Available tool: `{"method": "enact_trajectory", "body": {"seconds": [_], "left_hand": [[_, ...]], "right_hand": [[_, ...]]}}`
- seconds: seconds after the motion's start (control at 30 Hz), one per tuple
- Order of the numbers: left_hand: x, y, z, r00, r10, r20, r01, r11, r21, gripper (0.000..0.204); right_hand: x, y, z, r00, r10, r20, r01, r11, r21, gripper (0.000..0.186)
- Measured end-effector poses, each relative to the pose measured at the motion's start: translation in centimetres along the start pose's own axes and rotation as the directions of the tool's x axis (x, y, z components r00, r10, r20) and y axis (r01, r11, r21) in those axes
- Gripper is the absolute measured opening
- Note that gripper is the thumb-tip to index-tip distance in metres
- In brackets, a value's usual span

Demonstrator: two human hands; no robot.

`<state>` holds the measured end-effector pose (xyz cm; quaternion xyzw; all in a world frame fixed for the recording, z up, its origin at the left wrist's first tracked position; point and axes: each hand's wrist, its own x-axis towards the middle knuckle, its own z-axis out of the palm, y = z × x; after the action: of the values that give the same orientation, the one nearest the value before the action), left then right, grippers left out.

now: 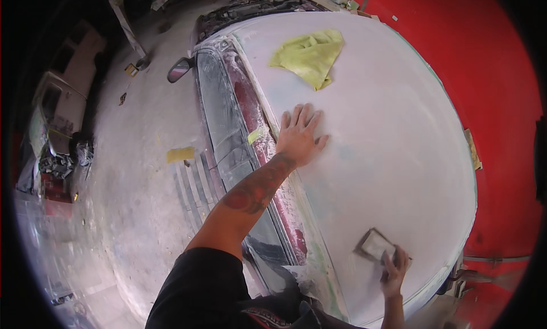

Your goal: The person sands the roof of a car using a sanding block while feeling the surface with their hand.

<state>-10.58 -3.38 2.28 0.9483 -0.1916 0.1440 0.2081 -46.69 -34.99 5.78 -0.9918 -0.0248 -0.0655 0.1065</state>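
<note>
My left hand (302, 135) lies open on a pale grey, primed car roof (387, 129), fingers spread, near the long edge above the dusty side windows (221, 107). Lower right, my right hand (394, 269) grips a pale rectangular block (378, 244) with dark edges, resting on the roof. A crumpled yellow-green cloth (307, 55) lies on the roof beyond my left hand. Reddish trim with white dust and a small yellow strip (254, 136) runs along the roof's edge.
A dusty concrete floor (131, 192) lies left, with a yellow piece (180, 154). Another vehicle (62, 107) stands at far left. A post (126, 27) rises at upper left. A side mirror (179, 70) juts from the car. A large red surface (478, 72) lies beyond the roof at right.
</note>
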Motion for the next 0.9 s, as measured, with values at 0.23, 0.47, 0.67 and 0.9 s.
{"method": "enact_trajectory", "body": {"seconds": [0.23, 0.47, 0.67, 0.9], "left_hand": [[0.6, 0.6, 1.0, 1.000, 0.013, -0.023, -0.014, 0.998, -0.056, 0.063], [0.0, 0.4, 0.1, 0.999, -0.021, -0.034, 0.019, 0.997, -0.074, 0.065], [0.0, 0.6, 0.3, 0.999, -0.025, -0.024, 0.021, 0.988, -0.152, 0.066], [-0.5, -0.8, 0.0, 1.000, -0.031, 0.003, 0.031, 0.991, -0.128, 0.065]], "right_hand": [[18.1, 6.2, -0.2, 0.966, 0.223, -0.134, -0.234, 0.970, -0.069, 0.066], [-2.5, -4.2, 2.3, 0.982, 0.189, 0.021, -0.181, 0.964, -0.194, 0.048], [16.7, 6.1, 0.7, 0.963, 0.224, -0.148, -0.238, 0.968, -0.084, 0.055], [9.5, -1.1, 4.2, 0.955, 0.209, -0.212, -0.237, 0.965, -0.115, 0.045]]}}
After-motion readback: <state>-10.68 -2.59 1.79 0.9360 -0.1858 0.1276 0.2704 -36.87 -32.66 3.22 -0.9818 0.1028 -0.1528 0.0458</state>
